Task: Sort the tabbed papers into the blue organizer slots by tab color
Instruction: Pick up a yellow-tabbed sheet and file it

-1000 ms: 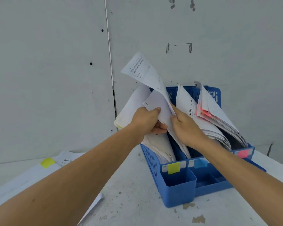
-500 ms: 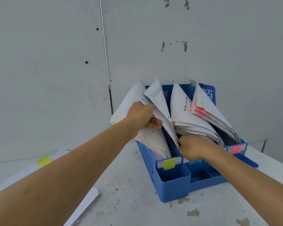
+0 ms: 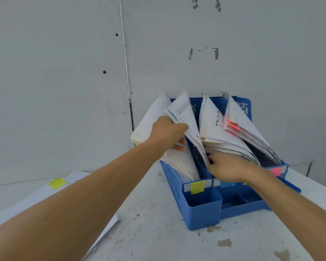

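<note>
View from above the forearms of a person reaching to a blue plastic desk organizer [image 3: 201, 210] that stands on a scuffed white table [image 3: 158, 232] against a grey wall [image 3: 64, 72]. The organizer's upright slots are full of white papers, and the fronts carry coloured labels: a yellow label [image 3: 197, 187] on its left slot, a blue label [image 3: 225, 184] next along, a pink label [image 3: 276, 170] at its right end.

The left hand [image 3: 167, 134] is at the top of the organizer's left slot. Its grip is closed round the stack of white papers [image 3: 181, 162] standing there, thumb on top and fingers curled underneath.

A printed white sheet [image 3: 186, 117] rises just beside that thumb and runs down toward the divider between the left slot and the next one – which of the two it stands in cannot be told.

The right hand [image 3: 228, 167] is low at the organizer's middle, fingertips curled against the bottom edge of that sheet; whether its grip pinches the paper cannot be told.

Further right in the organizer lean a fanned middle stack [image 3: 213, 129] and a stack with pink tabs [image 3: 241, 125].

Left of the organizer, well apart, loose white papers [image 3: 23, 206] lie flat on the table – the top one bears a yellow tab [image 3: 57, 183].
</note>
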